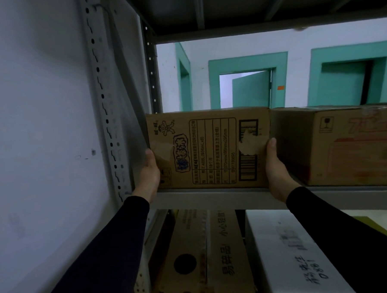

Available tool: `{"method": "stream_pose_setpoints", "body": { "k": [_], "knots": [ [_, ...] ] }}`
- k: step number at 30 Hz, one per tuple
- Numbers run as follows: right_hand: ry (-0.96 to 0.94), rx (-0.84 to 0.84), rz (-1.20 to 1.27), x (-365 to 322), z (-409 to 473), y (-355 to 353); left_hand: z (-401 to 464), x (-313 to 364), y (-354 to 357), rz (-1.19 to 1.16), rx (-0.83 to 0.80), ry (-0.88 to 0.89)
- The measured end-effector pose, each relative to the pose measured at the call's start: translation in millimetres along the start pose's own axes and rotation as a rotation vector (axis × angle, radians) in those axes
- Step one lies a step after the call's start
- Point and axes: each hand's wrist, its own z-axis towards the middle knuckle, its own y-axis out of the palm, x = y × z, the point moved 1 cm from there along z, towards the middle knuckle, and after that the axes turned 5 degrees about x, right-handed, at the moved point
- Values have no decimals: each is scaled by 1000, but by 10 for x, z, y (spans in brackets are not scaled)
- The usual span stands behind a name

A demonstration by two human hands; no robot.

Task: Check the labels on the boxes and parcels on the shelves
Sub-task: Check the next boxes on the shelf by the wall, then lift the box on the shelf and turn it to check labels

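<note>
The fingers of both hands go behind the side faces of a brown cardboard box (208, 149), so they are hidden and I cannot tell how much they are curled. Only the thumbs show, each one lying straight along a front edge of the box. The left hand (149, 171) is pressed to the left side, the right hand (276, 166) to the right side, and the box is held between them. Both arms wear dark sleeves.

The box stands on the grey metal shelf (213, 196), at its left end, close to the perforated upright post (103, 106). Its front face carries a printed table of text, a barcode (247, 150) and some torn tape marks. Just beside it on the right stands a second cardboard box (336, 145), touching or almost touching. On the lower shelf are a brown carton (193, 256) with printed characters and a white box (290, 253) with handwriting
</note>
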Motion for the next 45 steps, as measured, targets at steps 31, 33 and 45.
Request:
{"method": "stream_pose_setpoints", "body": {
  "k": [31,33,45],
  "knots": [
    [-135,-483,-972,1854,-762,-354,-1052,-1393,-440,649,-225,-125],
    [-71,-474,-993,2123,-715,-379,-995,-1662,-470,691,-270,-240],
    [280,-256,-767,3016,-442,-281,-543,-2887,-560,696,-185,-402]
  ]
}}
